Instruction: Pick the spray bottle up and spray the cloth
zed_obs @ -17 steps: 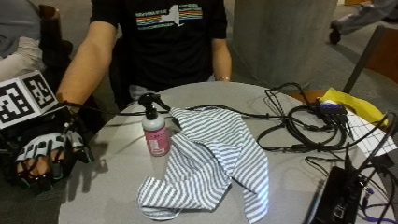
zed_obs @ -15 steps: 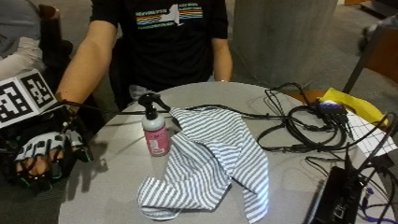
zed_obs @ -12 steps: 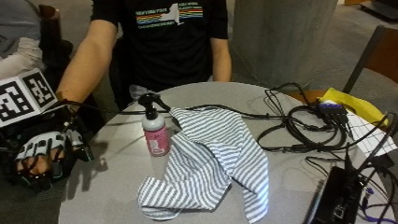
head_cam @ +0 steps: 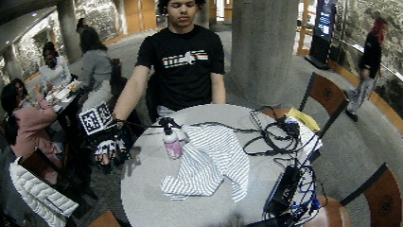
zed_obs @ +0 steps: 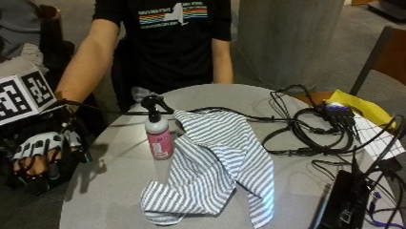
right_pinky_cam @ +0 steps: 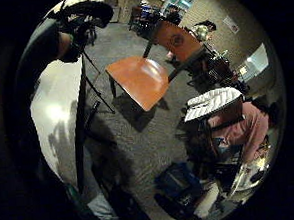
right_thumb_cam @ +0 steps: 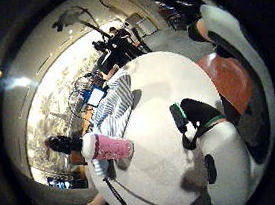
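A pink spray bottle (zed_obs: pixel 158 137) with a black trigger head stands upright on the round grey table (zed_obs: pixel 107 186), towards its left side. Just to its right lies a crumpled blue-and-white striped cloth (zed_obs: pixel 218 167), one edge touching the bottle. My gloved right hand (zed_obs: pixel 36 153) hangs beside the table's left edge, off the tabletop and well left of the bottle, fingers pointing down and holding nothing. The thumb side palm view shows the bottle (right_thumb_cam: pixel 108 147) and the cloth (right_thumb_cam: pixel 115 105) across the table (right_thumb_cam: pixel 166 94). In the wide outside view the hand (head_cam: pixel 107 147) is left of the bottle (head_cam: pixel 171 142).
Black cables (zed_obs: pixel 310 129) sprawl over the table's right half, with a yellow item (zed_obs: pixel 358 107) and a black device (zed_obs: pixel 342 205) near the right edge. A cable runs behind the bottle. A concrete pillar (zed_obs: pixel 289 38) stands behind. A wooden chair (right_pinky_cam: pixel 137 80) is near the hand.
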`<state>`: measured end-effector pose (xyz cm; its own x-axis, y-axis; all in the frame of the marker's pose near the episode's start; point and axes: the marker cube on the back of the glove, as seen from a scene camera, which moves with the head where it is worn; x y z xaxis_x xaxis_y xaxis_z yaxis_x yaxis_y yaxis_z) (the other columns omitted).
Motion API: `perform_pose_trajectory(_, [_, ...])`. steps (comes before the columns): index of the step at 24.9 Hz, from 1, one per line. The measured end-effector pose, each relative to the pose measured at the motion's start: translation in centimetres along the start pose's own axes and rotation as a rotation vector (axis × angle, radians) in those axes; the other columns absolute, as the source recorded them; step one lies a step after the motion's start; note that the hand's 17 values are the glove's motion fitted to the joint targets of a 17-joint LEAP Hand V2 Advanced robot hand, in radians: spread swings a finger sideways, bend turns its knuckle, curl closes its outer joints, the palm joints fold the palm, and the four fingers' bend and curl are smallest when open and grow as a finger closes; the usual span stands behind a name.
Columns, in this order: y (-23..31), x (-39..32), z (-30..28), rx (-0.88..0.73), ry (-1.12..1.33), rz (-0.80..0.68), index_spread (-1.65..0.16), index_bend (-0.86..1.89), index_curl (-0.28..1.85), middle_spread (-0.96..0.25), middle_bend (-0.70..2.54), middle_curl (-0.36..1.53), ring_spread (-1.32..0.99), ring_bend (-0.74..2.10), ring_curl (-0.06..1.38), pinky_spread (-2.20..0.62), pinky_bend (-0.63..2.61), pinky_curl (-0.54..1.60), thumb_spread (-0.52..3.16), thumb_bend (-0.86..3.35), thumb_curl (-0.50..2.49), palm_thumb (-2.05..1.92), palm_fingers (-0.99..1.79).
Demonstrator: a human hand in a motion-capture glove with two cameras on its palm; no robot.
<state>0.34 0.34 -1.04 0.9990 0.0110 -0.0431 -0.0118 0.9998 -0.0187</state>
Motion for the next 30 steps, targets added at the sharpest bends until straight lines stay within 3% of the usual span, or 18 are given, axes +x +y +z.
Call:
perform_pose_trajectory(14, [0.6, -1.1, 0.1, -0.018, -0.081, -0.034, -0.33, 0.08, 0.15, -0.02, 0.39, 0.34, -0.08, 0.48, 0.32, 0.05, 0.48, 0.31, 1.04, 0.17, 0.28, 0.67, 0.74])
perform_pose_trajectory(24, [2.9, -7.9, 0.6, -0.07, -0.64, -0.165, -0.33, 0.08, 0.15, -0.02, 0.37, 0.36, -0.07, 0.48, 0.33, 0.07, 0.49, 0.33, 1.04, 0.05, 0.28, 0.63, 0.72])
perform_pose_trajectory(30, [4.3, -11.1, 1.6, -0.131, -0.988, -0.145, -0.33, 0.08, 0.15, -0.02, 0.36, 0.37, -0.06, 0.48, 0.34, 0.07, 0.5, 0.34, 1.04, 0.01, 0.29, 0.62, 0.71])
